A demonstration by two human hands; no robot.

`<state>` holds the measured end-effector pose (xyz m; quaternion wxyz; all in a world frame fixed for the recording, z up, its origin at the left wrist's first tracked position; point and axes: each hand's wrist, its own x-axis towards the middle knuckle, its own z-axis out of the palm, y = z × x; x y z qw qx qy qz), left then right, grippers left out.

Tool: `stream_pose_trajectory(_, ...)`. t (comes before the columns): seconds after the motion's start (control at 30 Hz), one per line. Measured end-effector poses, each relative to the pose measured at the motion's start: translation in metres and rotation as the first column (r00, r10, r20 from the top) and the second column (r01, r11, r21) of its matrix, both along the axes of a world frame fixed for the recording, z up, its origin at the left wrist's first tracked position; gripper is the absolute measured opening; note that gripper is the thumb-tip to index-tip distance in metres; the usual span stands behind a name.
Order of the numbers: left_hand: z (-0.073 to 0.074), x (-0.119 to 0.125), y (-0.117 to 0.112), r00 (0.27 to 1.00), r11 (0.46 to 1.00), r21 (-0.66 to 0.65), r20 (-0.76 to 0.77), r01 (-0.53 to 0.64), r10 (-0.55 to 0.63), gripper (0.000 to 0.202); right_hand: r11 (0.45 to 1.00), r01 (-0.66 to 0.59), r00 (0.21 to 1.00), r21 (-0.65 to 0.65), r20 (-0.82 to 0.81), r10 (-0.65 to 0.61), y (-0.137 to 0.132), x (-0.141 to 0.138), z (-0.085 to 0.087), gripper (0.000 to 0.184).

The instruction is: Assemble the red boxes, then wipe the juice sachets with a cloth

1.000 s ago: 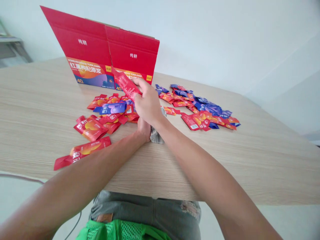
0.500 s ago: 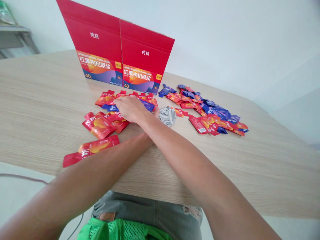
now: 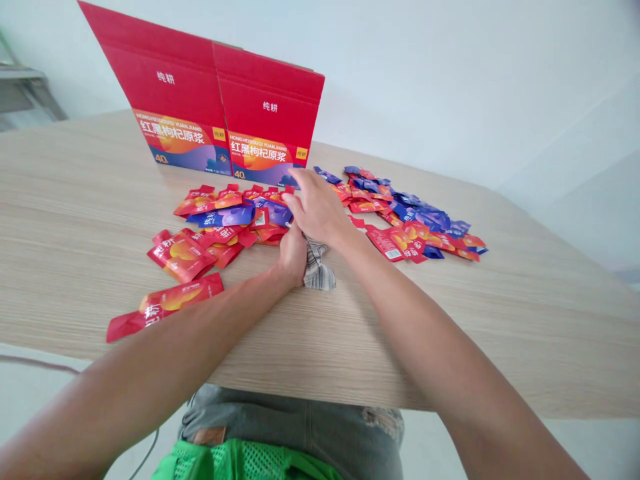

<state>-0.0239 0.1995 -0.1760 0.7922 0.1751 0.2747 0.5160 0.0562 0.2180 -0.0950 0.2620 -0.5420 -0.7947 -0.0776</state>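
My left hand (image 3: 293,257) rests on the wooden table (image 3: 75,200), closed around a grey striped cloth (image 3: 316,267). My right hand (image 3: 317,207) hovers just above it, fingers spread and pointing toward the red boxes, holding nothing. A pile of red and blue sachets (image 3: 225,220) lies left of my hands. A second pile of sachets (image 3: 415,223) spreads to the right. One long red sachet (image 3: 165,305) lies alone near the front edge.
Two red cartons (image 3: 220,113) stand upright at the back of the table against a white wall. A grey shelf (image 3: 25,93) shows at the far left. The table's front edge runs just before my lap.
My right hand held a red sachet up, laid it on the left pile, and now has drawn back empty above my left hand. The cloth stays in my left hand.
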Motion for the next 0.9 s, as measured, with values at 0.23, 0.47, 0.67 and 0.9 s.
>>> stream_pose_trajectory(0.23,0.005,0.000,-0.002,0.998,0.999,0.003,-0.032,0.048,-0.048,0.050,0.872,0.456,0.890,-0.175,0.075,-0.451,-0.023,0.100,-0.038,0.074)
stream_pose_trajectory(0.47,0.006,-0.002,-0.002,0.999,0.999,0.029,-0.021,0.044,-0.043,0.050,0.738,0.507,0.857,-0.445,0.175,-0.484,-0.026,0.112,-0.063,0.076)
stream_pose_trajectory(0.67,0.013,-0.002,-0.007,0.998,1.000,0.005,-0.055,0.017,-0.016,0.048,0.791,0.506,0.863,-0.344,0.200,-0.465,-0.029,0.105,-0.060,0.057)
stream_pose_trajectory(0.9,0.016,-0.003,-0.009,0.997,1.000,0.030,-0.073,-0.008,0.010,0.044,0.809,0.544,0.809,-0.220,0.394,-0.437,-0.035,0.086,-0.048,0.053)
